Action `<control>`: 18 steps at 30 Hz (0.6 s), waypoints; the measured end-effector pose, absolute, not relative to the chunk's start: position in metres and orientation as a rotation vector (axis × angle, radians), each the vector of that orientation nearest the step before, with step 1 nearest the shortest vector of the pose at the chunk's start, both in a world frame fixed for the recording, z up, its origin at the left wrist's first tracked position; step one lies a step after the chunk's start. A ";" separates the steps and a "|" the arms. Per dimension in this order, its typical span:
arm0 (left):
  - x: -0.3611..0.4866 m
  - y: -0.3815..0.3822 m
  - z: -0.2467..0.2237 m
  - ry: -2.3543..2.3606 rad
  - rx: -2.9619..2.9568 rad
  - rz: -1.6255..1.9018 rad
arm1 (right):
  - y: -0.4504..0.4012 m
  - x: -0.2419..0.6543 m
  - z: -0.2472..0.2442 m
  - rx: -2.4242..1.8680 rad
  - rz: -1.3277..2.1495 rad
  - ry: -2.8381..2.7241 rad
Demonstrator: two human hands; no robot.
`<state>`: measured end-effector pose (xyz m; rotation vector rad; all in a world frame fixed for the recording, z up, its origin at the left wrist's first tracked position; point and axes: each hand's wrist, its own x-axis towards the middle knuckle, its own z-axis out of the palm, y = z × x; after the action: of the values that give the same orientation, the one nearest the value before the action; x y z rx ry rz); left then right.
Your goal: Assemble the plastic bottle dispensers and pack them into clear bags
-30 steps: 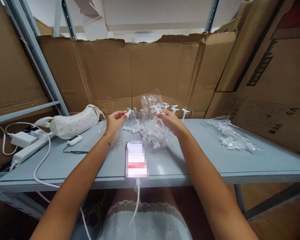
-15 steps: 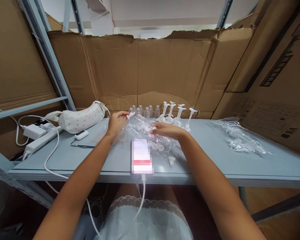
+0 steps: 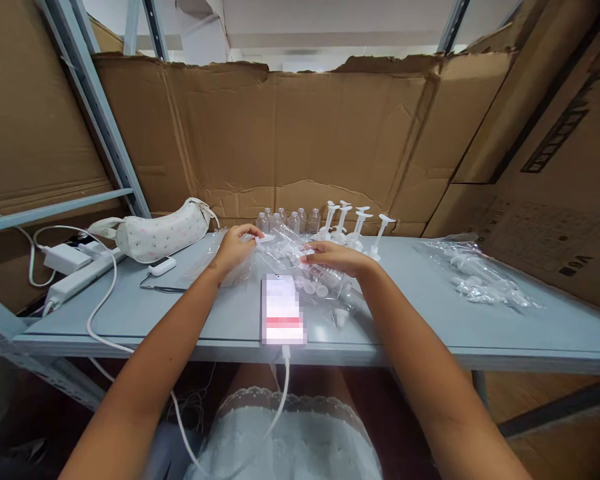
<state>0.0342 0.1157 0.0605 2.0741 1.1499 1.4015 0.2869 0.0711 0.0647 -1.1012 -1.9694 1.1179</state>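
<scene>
My left hand [image 3: 236,249] pinches a small white pump head [image 3: 265,239] just above a clear plastic bag [image 3: 280,235]. To its right, my right hand [image 3: 337,257] has its thumb and fingers curled close together over small clear and white plastic parts; what lies between them is too small to make out. White round caps [image 3: 321,291] lie below that hand, and a white cap-like piece [image 3: 340,316] sits nearer the table edge. Behind both hands stand several clear bottles [image 3: 293,222] and, to their right, several white pumps [image 3: 361,220] standing upright.
A phone [image 3: 283,310] on a white cable [image 3: 285,373] lies at the front edge. At the left are a white pouch [image 3: 163,232], a small white device [image 3: 163,266] and a power strip [image 3: 85,279]. Another plastic bag [image 3: 485,273] lies right. Cardboard [image 3: 300,133] walls the back.
My left hand has lowered the white pump head slightly towards the bag and parts. My right hand stays in almost the same spot. The view has shifted a little.
</scene>
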 end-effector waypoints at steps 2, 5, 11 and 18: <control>0.034 0.116 0.060 1.103 2.103 1.349 | 0.070 0.287 0.066 -1.090 1.129 -1.972; 0.035 0.118 0.058 1.087 2.098 1.370 | 0.069 0.286 0.066 -1.082 1.151 -1.978; 0.036 0.121 0.056 1.219 2.042 1.607 | 0.068 0.288 0.068 -1.059 1.075 -1.873; 0.037 0.124 0.054 1.241 1.925 1.655 | 0.066 0.294 0.074 -0.837 1.044 -1.469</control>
<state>0.0370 0.1238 0.0544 1.9249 1.2410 1.6553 0.2942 0.0660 0.0741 -0.8373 -1.4695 1.0436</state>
